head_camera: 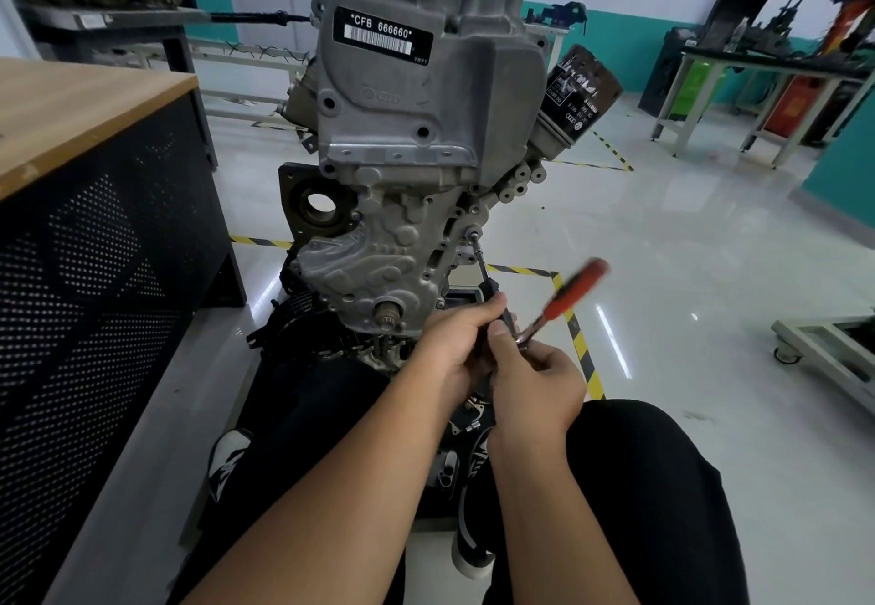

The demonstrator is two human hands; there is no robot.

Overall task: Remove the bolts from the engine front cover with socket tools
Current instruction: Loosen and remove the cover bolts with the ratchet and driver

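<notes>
Both hands, left hand [454, 344] and right hand [535, 382], grip the red-handled metal ratchet [563, 301]; its thin extension bar [483, 266] meets a bolt [472, 236] on the grey cast-aluminium front cover [379, 244].

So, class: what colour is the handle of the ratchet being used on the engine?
Red-orange, a little motion-blurred; the ratchet handle shows in the head view.

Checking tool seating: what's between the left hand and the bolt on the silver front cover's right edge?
Head view: only the thin black extension bar spans from left hand up to the bolt.
</notes>
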